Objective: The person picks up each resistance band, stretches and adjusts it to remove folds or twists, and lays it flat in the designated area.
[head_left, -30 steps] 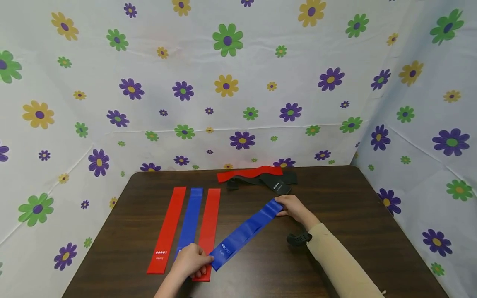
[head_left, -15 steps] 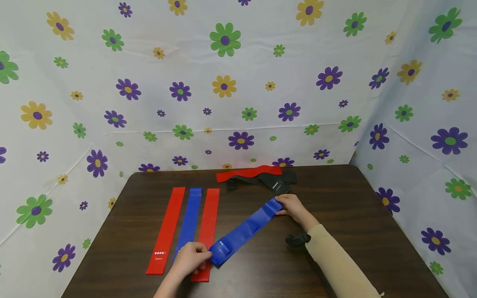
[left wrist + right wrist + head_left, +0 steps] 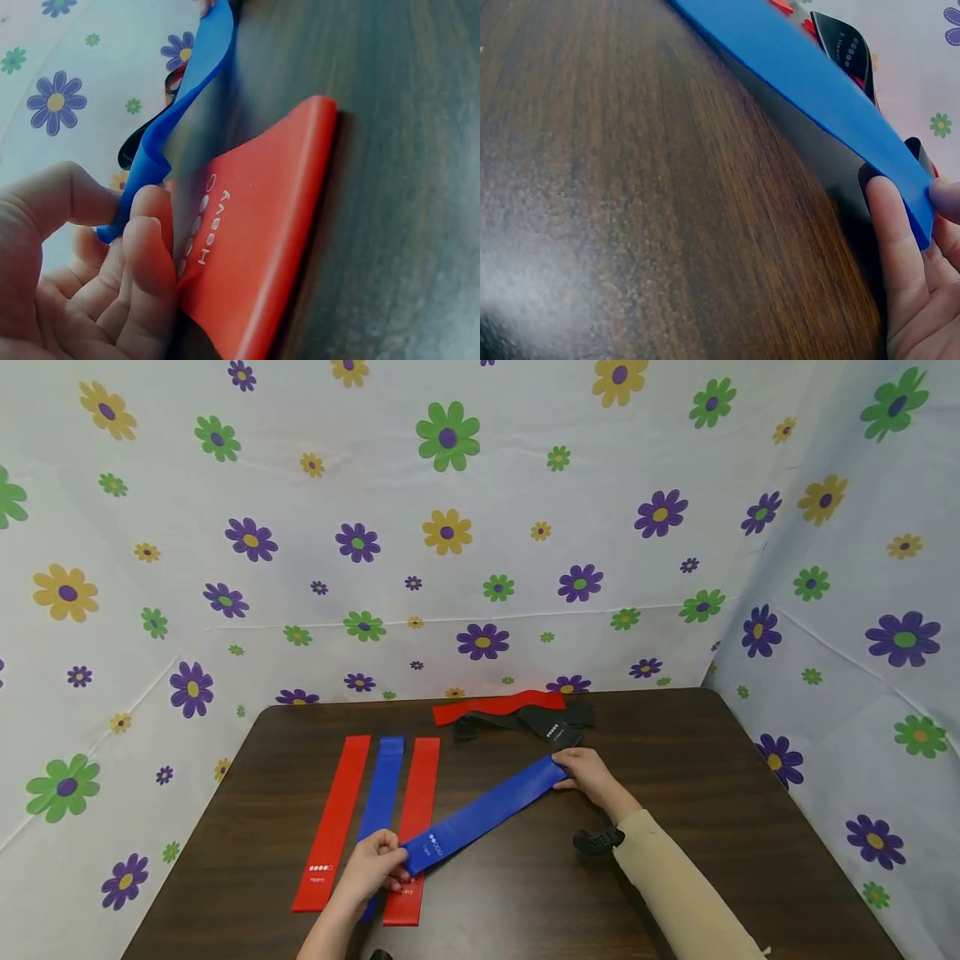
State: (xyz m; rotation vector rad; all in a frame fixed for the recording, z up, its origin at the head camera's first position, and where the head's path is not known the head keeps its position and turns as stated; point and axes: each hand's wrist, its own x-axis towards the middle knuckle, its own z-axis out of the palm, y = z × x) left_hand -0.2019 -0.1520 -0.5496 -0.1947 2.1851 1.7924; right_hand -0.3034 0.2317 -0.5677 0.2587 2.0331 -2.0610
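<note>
Band [image 3: 491, 811] (blue, marked Light) is pinched by left hand [image 3: 372, 865] and right hand [image 3: 590, 774].

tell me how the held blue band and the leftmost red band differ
The held blue band runs diagonally between the left hand and right hand; the leftmost red band lies on the table.
The held blue band reads Light, two dots filled; the leftmost red band reads Heavy, four filled.
Both are long, flat strips with white print near one end.
</note>
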